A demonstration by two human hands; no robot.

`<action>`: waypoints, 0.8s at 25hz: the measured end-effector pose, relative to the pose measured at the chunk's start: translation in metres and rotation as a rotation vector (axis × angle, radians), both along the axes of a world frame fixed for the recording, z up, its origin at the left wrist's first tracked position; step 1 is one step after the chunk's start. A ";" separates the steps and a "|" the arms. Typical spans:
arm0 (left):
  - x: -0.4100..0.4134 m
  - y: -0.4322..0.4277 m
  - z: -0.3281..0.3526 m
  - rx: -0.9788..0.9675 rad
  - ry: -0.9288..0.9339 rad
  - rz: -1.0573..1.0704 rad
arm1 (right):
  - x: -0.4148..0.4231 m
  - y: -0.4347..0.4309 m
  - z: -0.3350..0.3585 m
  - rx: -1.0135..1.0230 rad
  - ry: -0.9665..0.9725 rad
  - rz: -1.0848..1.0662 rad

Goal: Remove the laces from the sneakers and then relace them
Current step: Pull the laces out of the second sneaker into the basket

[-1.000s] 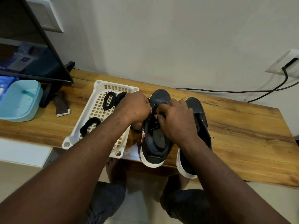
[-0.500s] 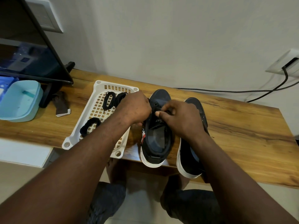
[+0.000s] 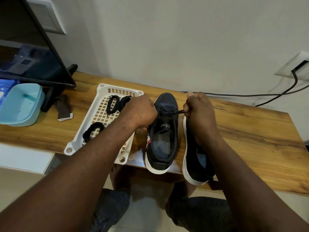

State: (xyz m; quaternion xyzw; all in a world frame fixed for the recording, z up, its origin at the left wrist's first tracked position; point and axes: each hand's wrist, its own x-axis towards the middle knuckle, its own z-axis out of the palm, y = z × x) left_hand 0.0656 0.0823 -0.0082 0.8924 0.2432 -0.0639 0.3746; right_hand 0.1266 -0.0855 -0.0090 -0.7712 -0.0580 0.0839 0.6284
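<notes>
This looks like a room in a home: a wooden desk (image 3: 242, 131) stands against a plain painted wall, with a flat screen (image 3: 30, 52) on its stand, a wall socket (image 3: 296, 66) feeding a black cable (image 3: 234, 95), a white plastic basket (image 3: 103, 87) and a pale blue tub (image 3: 21, 104).

Both bare forearms reach forward, side by side. The left hand (image 3: 140, 113) is curled knuckles-up, its fingers tucked under against the sneaker's (image 3: 164, 131) side. The right hand (image 3: 199, 113) is fisted, and its fingertips pinch a lace (image 3: 179, 112) that runs taut to their left.
</notes>
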 end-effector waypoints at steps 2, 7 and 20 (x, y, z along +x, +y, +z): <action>0.001 0.000 0.000 -0.006 -0.002 0.004 | -0.006 0.000 -0.007 -0.386 -0.255 0.125; 0.001 -0.001 0.001 0.010 -0.007 -0.001 | -0.014 0.003 -0.019 -0.813 -0.486 0.361; 0.002 0.001 -0.003 -0.018 -0.023 -0.002 | -0.001 0.001 -0.004 0.065 0.028 -0.015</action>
